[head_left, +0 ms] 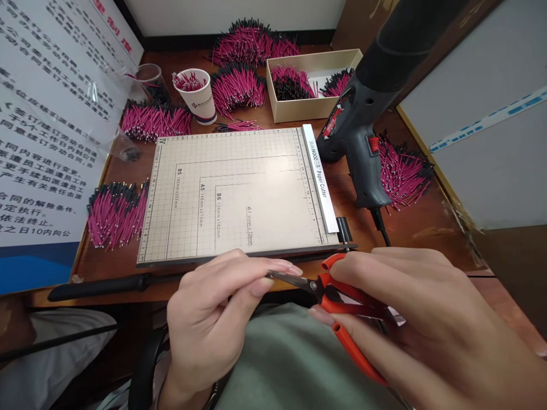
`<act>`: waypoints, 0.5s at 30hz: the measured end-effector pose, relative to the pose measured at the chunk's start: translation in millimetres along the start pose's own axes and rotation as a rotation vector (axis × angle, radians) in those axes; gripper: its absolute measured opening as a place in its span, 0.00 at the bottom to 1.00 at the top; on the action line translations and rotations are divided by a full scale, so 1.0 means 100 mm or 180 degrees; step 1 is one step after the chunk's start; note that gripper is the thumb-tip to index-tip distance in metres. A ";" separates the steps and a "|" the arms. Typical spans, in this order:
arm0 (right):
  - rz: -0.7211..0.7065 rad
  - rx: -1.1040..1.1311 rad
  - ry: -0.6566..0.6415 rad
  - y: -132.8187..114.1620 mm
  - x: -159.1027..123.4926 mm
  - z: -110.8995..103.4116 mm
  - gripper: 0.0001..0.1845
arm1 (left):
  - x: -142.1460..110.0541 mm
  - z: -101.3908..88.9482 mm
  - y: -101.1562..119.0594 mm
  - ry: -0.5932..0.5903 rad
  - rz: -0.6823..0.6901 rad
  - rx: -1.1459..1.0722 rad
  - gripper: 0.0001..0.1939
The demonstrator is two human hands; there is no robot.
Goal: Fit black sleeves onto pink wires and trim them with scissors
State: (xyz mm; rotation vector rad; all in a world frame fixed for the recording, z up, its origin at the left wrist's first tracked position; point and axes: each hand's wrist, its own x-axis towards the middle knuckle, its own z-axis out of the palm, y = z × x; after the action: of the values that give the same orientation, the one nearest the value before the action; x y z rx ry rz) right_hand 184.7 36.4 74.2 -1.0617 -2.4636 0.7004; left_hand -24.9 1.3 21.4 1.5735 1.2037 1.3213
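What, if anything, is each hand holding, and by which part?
Right hand: orange-handled scissors, held by the handles. Left hand: fingers at the blade tips; whether they grip anything cannot be told.

Shows glossy wood on the tabletop [436,234], a smooth sheen on the paper cutter [273,210], matt plastic on the heat gun [363,171], metal and smooth plastic on the scissors [315,286].

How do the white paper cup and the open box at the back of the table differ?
The paper cup is round, while the box is rectangular. The paper cup carries print and a dark band near its base; the box's front is plain cream. The paper cup is narrow, the box far wider. Both hold pink wires.
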 end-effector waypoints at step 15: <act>0.0080 0.0093 0.0194 0.05 0.03 0.04 0.10 | 0.03 0.05 0.00 0.0081 -0.0180 -0.0108 0.18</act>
State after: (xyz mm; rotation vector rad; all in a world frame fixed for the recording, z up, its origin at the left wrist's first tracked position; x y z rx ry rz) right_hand 183.1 40.6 68.5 -1.0888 -2.3855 0.6992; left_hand -20.3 4.6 21.5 1.4922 1.2263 1.3225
